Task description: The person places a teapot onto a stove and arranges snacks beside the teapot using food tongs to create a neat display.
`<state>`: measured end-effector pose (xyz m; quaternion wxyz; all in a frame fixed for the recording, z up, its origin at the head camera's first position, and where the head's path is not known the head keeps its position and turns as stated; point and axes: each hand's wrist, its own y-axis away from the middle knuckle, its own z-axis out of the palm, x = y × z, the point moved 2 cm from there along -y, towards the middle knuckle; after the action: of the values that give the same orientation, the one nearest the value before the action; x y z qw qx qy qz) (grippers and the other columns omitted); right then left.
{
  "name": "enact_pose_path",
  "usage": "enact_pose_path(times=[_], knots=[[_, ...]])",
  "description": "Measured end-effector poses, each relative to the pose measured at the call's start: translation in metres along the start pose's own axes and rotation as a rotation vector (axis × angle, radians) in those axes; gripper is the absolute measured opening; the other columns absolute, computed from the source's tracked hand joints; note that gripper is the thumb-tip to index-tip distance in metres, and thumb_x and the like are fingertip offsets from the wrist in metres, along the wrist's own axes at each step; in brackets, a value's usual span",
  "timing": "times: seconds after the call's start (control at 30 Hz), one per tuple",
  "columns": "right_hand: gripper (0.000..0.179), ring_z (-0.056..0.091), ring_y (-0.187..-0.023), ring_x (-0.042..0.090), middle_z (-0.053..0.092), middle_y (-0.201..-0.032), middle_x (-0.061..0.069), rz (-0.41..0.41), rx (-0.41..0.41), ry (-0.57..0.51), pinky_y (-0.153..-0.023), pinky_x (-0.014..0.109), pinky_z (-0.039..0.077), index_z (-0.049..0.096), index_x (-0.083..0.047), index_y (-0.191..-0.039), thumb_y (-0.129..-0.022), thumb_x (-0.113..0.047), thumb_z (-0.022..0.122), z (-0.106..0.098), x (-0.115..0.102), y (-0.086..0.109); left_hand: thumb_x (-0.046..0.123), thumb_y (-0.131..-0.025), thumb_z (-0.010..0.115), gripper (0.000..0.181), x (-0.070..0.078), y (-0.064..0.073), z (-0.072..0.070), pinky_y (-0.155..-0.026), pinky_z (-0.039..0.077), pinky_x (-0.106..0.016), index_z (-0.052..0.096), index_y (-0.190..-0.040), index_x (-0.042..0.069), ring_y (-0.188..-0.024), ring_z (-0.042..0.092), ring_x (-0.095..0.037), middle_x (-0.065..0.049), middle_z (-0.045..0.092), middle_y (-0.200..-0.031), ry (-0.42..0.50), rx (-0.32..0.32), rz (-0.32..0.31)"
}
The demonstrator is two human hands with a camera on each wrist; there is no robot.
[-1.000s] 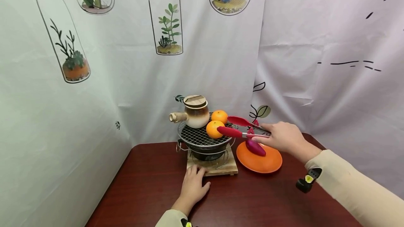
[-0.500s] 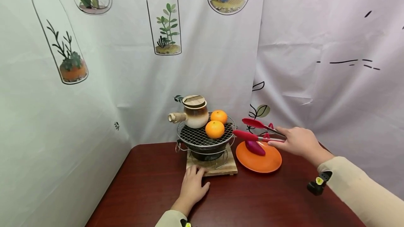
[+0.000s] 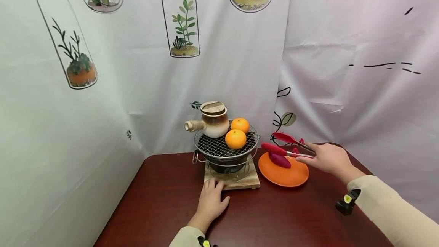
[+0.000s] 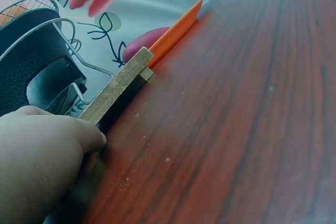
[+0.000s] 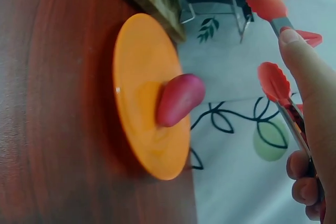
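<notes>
My right hand (image 3: 330,159) grips a pair of tongs (image 3: 274,149) with red scalloped heads and metal arms. The heads stand spread apart above the orange plate (image 3: 291,176), with nothing between them. On that plate lies a smooth purple, pear-shaped vegetable (image 5: 179,98), partly covered by the tongs in the head view. Two oranges (image 3: 235,139) sit one behind the other on the wire grill (image 3: 212,147), left of the tongs. My left hand (image 3: 212,203) rests its fingers on the front edge of the wooden board (image 3: 248,182) under the stove, thumb out to the side.
A clay pot (image 3: 215,125) with a wooden lid stands at the grill's back left, its handle (image 3: 194,125) pointing left. Wire legs (image 4: 84,69) hold the black stove bowl (image 3: 226,166). White printed cloth (image 3: 240,68) hangs behind the dark red table (image 3: 164,201).
My right hand has drawn the spread tongs rightward from beside the front orange to over the plate. Both oranges stay on the grill. My left hand keeps its place on the board.
</notes>
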<state>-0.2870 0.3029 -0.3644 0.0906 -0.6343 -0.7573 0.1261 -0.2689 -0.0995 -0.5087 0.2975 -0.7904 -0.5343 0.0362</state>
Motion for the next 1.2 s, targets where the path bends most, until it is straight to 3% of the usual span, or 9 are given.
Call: enact_pose_path(times=[0.4,0.63,0.9,1.2], knots=[[0.109,0.067,-0.086,0.041,0.068,-0.114,0.029,0.067,-0.064,-0.032,-0.054,0.047,0.053,0.063,-0.001,-0.134,-0.077,-0.092,0.043,0.035,0.011,0.007,0.029,-0.080,0.081,0.038,-0.001,0.001,0.000,-0.101,0.042,-0.050,0.067,-0.115,0.023,-0.116,0.050,-0.032,-0.006,0.054,-0.118,0.006,0.002,0.012],[0.112,0.067,-0.088,0.041,0.068,-0.114,0.028,0.104,-0.053,-0.053,-0.056,0.048,0.054,0.064,0.001,-0.132,-0.074,-0.094,0.043,0.050,0.014,0.008,0.028,-0.080,0.080,0.037,-0.002,-0.001,0.002,-0.100,0.042,-0.050,0.067,-0.115,0.022,-0.116,0.049,-0.032,-0.006,0.054,-0.118,0.014,0.004,0.025],[0.100,0.067,-0.085,0.039,0.069,-0.110,0.027,0.114,-0.080,-0.067,-0.056,0.049,0.054,0.066,0.001,-0.129,-0.078,-0.085,0.055,0.069,0.018,0.007,0.027,-0.080,0.081,0.037,-0.001,-0.002,0.000,-0.100,0.042,-0.051,0.067,-0.115,0.021,-0.115,0.049,-0.032,-0.007,0.054,-0.118,0.011,0.001,0.023],[0.086,0.067,-0.081,0.035,0.072,-0.104,0.024,0.074,-0.096,-0.056,-0.061,0.051,0.056,0.070,0.000,-0.123,-0.082,-0.075,0.062,0.077,0.010,0.010,0.027,-0.080,0.082,0.038,-0.001,-0.002,-0.001,-0.100,0.042,-0.051,0.068,-0.114,0.021,-0.115,0.050,-0.033,-0.007,0.054,-0.116,0.002,0.011,0.025]])
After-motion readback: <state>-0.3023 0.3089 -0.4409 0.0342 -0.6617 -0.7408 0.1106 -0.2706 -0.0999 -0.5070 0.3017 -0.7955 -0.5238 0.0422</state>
